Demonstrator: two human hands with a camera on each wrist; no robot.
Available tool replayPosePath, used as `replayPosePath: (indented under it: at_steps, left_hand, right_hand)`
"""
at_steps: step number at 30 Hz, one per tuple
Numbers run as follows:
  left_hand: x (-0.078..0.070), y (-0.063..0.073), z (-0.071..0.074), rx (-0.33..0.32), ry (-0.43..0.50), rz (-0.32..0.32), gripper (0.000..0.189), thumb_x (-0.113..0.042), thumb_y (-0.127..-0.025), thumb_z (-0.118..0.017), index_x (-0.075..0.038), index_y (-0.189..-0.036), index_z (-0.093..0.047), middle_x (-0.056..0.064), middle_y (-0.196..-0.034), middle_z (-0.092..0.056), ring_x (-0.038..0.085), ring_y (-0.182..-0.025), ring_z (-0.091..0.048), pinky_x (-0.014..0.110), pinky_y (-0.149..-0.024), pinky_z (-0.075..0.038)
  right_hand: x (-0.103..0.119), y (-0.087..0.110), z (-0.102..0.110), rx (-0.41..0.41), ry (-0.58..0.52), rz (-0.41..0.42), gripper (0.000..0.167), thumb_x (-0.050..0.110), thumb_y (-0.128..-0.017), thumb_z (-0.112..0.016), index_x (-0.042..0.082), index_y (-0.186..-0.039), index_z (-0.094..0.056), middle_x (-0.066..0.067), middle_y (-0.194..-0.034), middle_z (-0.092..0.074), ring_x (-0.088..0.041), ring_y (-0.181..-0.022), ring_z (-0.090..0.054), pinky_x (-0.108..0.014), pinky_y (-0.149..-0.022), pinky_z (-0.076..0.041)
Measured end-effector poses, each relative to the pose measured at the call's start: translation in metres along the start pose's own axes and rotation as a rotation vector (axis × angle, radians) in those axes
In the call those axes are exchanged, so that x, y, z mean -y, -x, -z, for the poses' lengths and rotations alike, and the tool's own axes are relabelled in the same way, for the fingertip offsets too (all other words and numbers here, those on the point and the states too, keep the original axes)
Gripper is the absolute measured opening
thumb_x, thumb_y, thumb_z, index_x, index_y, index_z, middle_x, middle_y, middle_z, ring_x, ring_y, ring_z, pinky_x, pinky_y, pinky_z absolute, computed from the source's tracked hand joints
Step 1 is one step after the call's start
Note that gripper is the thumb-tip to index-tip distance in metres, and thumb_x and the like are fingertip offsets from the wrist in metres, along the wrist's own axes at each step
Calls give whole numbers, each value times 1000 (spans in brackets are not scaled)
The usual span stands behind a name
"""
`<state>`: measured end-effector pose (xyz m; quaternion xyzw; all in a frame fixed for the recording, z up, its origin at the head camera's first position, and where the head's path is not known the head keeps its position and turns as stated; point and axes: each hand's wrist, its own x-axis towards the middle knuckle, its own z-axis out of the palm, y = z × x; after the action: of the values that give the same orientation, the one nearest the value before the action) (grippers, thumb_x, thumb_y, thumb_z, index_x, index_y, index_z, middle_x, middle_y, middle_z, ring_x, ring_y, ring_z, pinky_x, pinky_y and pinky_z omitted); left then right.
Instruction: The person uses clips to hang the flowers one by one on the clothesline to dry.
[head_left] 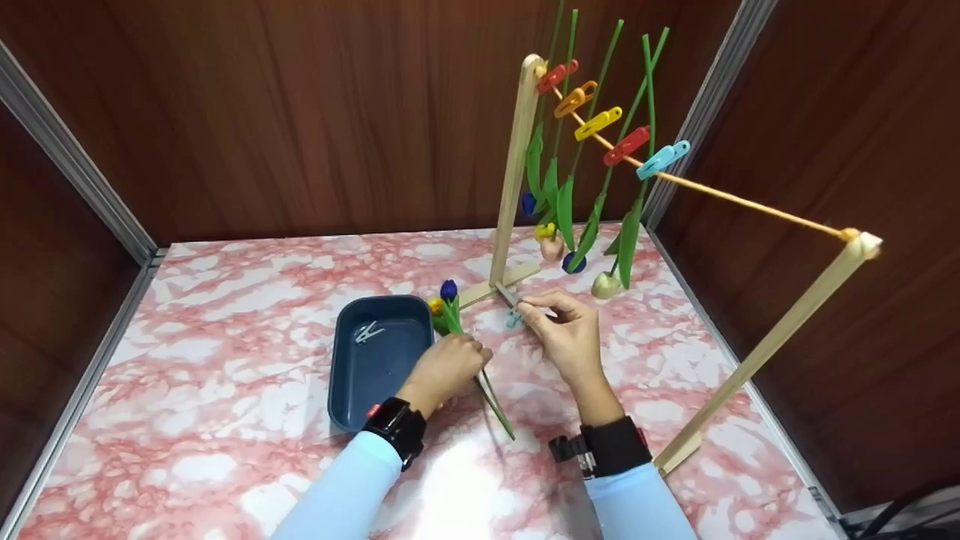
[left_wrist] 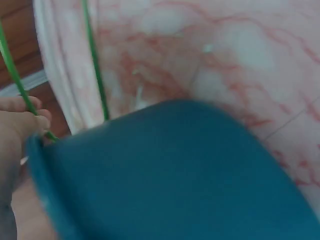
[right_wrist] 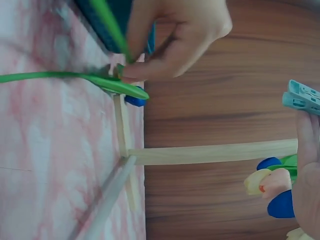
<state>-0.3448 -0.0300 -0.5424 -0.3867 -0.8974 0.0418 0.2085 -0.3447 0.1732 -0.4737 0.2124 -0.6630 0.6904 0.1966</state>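
Observation:
In the head view my left hand (head_left: pixel 448 369) is beside the blue-grey bin, its fingers around a green flower stem (left_wrist: pixel 12 70). A second artificial flower, a blue tulip (head_left: pixel 448 289) with a long stem (left_wrist: pixel 95 60), lies on the table beneath. A yellow bloom (head_left: pixel 435 305) shows next to it; I cannot tell whether it belongs to the held stem. My right hand (head_left: pixel 568 339) pinches a light blue clothespin (right_wrist: pixel 302 96) between thumb and fingers, near the foot of the wooden rack. Part of the clothespin (head_left: pixel 514 319) is visible past the fingertips in the head view.
The bin (head_left: pixel 382 300) contains a few pale clothespins (head_left: pixel 367 332). On the right stands a wooden rack (head_left: pixel 516 172) with a sloping thin rod (head_left: pixel 750 202). Several tulips (head_left: pixel 606 285) hang upside down from it by coloured clothespins (head_left: pixel 664 160). Wooden panels (head_left: pixel 300 112) enclose the table.

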Motion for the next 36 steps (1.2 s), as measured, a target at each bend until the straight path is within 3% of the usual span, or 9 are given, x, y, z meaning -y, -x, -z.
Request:
replayPosePath:
  at_steps: [4, 8, 13, 16, 19, 22, 28, 33, 36]
  left_hand:
    - [13, 1, 7, -165, 202, 123, 24, 12, -85, -75, -8, -97, -76, 5, -94, -78, 23, -89, -75, 35, -83, -62]
    - [22, 0, 13, -440, 474, 291, 19, 9, -90, -77, -4, -103, -79, 10, -99, -80, 27, -93, -77, 36, -83, -64]
    - [32, -4, 29, -714, 668, 455, 18, 7, -92, -78, -3, -107, -81, 11, -100, -81, 25, -90, -78, 34, -80, -64]
    - [37, -8, 46, -819, 761, 509, 19, 7, -92, -79, -3, -107, -82, 10, -100, -81, 24, -89, -78, 33, -79, -64]
    - [35, -17, 67, -904, 867, 514, 19, 6, -92, -79, -1, -109, -81, 11, -102, -80, 24, -92, -77, 32, -83, -63]
    - [28, -31, 89, -956, 999, 495, 20, 5, -93, -78, 3, -113, -79, 13, -105, -80, 25, -96, -77, 33, -88, -63]
    - [9, -58, 118, -962, 1274, 495, 22, 4, -96, -75, 6, -118, -75, 15, -111, -79, 23, -102, -76, 34, -90, -62]
    - [-6, -82, 134, -943, 1329, 425, 22, 3, -95, -75, 6, -117, -73, 15, -109, -80, 23, -102, -77, 33, -88, -63]
    - [-14, -94, 142, -903, 1355, 405, 23, 1, -96, -76, 5, -119, -73, 14, -109, -80, 20, -101, -78, 34, -89, -63]
  right_hand:
    - [5, -9, -2, -8, -4, 27, 7, -9, -89, -81, -11, -94, -78, -19, -92, -78, -14, -88, -76, -26, -77, -62]
    - [11, -17, -3, -32, -17, 49, 6, -9, -88, -81, -8, -93, -80, -15, -91, -78, -14, -88, -75, -27, -81, -62]
    - [19, -21, -3, -67, -60, 137, 8, -14, -87, -80, -12, -94, -77, -8, -90, -76, -15, -89, -73, -28, -84, -62]
    - [25, -20, -3, -65, -96, 209, 9, -16, -86, -79, -14, -94, -76, -6, -93, -75, -16, -90, -74, -31, -87, -63]
    - [35, -20, -4, -61, -115, 289, 9, -13, -87, -80, -11, -95, -77, -9, -95, -76, -19, -92, -74, -34, -88, -64]
    - [46, -23, -4, -63, -123, 359, 10, -5, -87, -84, -10, -94, -78, -11, -96, -76, -21, -93, -75, -33, -87, -64]
    - [71, -33, 1, -72, -99, 437, 22, -1, -87, -85, -18, -91, -71, -11, -97, -76, -22, -94, -75, -33, -85, -64]
    - [108, -43, 13, -191, -30, 489, 14, -13, -83, -82, -18, -85, -69, -12, -91, -76, -24, -87, -74, -32, -80, -63]
    - [132, -50, 19, -265, -43, 509, 13, -18, -82, -81, -20, -85, -69, -15, -88, -75, -26, -86, -74, -31, -80, -63]
